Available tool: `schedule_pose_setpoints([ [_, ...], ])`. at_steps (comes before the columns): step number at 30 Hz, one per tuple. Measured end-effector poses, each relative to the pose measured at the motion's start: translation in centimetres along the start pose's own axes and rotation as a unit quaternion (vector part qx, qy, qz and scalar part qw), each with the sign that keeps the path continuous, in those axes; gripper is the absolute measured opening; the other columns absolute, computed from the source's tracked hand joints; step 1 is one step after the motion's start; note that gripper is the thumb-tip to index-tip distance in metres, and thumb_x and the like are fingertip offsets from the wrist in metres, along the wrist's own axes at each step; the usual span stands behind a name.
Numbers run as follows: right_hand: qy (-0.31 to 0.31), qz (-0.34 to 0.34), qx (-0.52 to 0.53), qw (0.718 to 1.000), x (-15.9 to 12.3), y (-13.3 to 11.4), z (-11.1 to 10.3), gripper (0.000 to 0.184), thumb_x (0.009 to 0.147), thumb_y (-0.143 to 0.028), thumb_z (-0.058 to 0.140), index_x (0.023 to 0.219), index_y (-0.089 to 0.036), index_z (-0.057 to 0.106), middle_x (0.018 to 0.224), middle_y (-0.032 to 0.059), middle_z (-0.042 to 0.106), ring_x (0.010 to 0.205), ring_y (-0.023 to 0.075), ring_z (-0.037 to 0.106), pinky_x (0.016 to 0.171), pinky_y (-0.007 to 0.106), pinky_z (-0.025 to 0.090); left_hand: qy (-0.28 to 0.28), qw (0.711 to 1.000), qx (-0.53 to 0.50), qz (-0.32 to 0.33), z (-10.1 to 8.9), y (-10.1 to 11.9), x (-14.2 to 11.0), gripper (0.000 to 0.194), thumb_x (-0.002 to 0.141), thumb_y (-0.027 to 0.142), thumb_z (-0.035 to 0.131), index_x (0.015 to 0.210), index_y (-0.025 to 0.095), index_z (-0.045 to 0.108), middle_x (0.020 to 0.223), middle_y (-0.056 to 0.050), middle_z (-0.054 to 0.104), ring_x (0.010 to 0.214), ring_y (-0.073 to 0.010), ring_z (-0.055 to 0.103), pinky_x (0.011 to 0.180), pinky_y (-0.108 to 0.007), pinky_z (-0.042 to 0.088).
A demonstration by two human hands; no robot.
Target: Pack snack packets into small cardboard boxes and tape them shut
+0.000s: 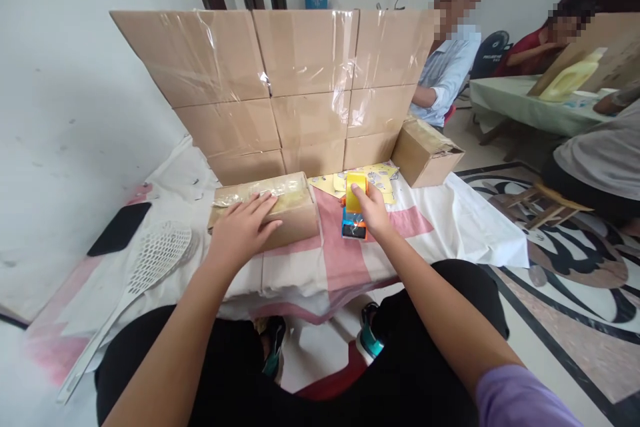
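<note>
My left hand (250, 217) lies flat with fingers spread on top of a cardboard box (287, 233) that has clear tape across it. In my right hand (373, 207) is a yellow, blue and orange plastic thing that looks like a toy truck (356, 195); thumb and fingers close around its yellow part. Its dark end points toward me, just above the cloth. Behind it a yellow patterned sheet (383, 181) lies on the table.
A tall taped cardboard panel (310, 73) stands across the back. Another cardboard box (425, 153) sits at the right end of the cloth-covered table (345, 267). A white slotted plastic strainer (160, 250) and a black phone-like slab (120, 228) lie at left. Several people sit beyond, right.
</note>
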State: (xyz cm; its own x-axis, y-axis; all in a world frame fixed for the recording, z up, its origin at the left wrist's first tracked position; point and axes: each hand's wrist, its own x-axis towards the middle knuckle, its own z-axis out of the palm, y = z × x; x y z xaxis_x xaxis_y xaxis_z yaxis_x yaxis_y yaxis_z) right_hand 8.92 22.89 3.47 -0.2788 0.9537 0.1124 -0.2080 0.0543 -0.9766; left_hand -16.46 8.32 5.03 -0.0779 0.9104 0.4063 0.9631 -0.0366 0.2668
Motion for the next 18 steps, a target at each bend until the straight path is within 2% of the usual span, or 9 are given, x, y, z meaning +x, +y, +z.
schedule_pose_setpoints([
  [2,-0.002,-0.009,0.013,1.000,-0.8,-1.6,0.2,0.043,0.080,-0.057,0.072,0.096,-0.021,0.056,0.077,0.0014,0.069,0.067,0.0198,0.070,0.063,0.032,0.057,0.023,0.999,0.005,0.027,-0.2,0.4,0.0,0.050,0.094,0.045,0.057,0.142,0.029,0.058,0.152,-0.008,0.054,0.144,-0.0348,0.045,0.123,-0.052,0.020],
  [4,-0.004,-0.008,0.025,1.000,-1.7,-2.7,0.7,0.042,0.081,-0.057,0.071,0.097,-0.021,0.056,0.078,0.0014,0.068,0.068,0.0195,0.070,0.064,0.033,0.057,0.030,0.998,0.006,0.064,0.0,2.1,-0.3,0.049,0.095,0.048,0.058,0.140,0.029,0.060,0.152,-0.007,0.054,0.145,-0.0337,0.044,0.124,-0.050,0.017],
  [7,-0.019,-0.006,0.039,0.999,-3.0,-3.4,1.7,0.038,0.084,-0.055,0.067,0.098,-0.021,0.058,0.077,0.0010,0.067,0.073,0.0203,0.070,0.068,0.034,0.058,-0.004,0.993,-0.003,0.120,0.9,5.4,-1.3,0.053,0.093,0.054,0.060,0.140,0.028,0.061,0.148,-0.007,0.059,0.138,-0.0344,0.051,0.119,-0.048,0.025],
  [9,-0.031,-0.011,0.028,0.999,-3.8,-3.5,2.3,0.033,0.087,-0.052,0.065,0.097,-0.021,0.059,0.078,0.0012,0.067,0.077,0.0207,0.070,0.072,0.035,0.058,-0.010,0.989,-0.014,0.147,1.7,7.0,-2.0,0.061,0.091,0.054,0.063,0.145,0.026,0.055,0.143,-0.010,0.063,0.130,-0.0343,0.057,0.112,-0.046,0.033],
  [11,-0.034,-0.026,-0.002,0.999,-4.4,-3.5,2.8,0.028,0.089,-0.048,0.062,0.094,-0.021,0.061,0.081,0.0017,0.067,0.080,0.0205,0.069,0.076,0.034,0.057,0.002,0.984,-0.025,0.176,2.4,7.8,-2.5,0.068,0.091,0.051,0.064,0.150,0.022,0.048,0.140,-0.012,0.064,0.125,-0.0335,0.060,0.107,-0.044,0.037],
  [14,-0.025,-0.038,-0.036,0.998,-5.1,-3.7,3.3,0.023,0.091,-0.043,0.058,0.093,-0.020,0.060,0.085,0.0025,0.066,0.081,0.0199,0.066,0.077,0.033,0.055,0.010,0.975,-0.037,0.220,2.6,8.1,-2.8,0.066,0.092,0.041,0.064,0.151,0.021,0.042,0.137,-0.012,0.066,0.123,-0.0314,0.061,0.104,-0.044,0.039],
  [18,-0.018,-0.014,-0.031,0.999,-5.5,-4.0,3.5,0.020,0.092,-0.041,0.056,0.090,-0.021,0.057,0.084,0.0030,0.066,0.078,0.0198,0.062,0.074,0.034,0.052,0.002,0.974,-0.078,0.214,2.2,8.9,-3.0,0.063,0.089,0.024,0.061,0.148,0.020,0.041,0.137,-0.013,0.063,0.130,-0.0292,0.054,0.105,-0.043,0.042],
])
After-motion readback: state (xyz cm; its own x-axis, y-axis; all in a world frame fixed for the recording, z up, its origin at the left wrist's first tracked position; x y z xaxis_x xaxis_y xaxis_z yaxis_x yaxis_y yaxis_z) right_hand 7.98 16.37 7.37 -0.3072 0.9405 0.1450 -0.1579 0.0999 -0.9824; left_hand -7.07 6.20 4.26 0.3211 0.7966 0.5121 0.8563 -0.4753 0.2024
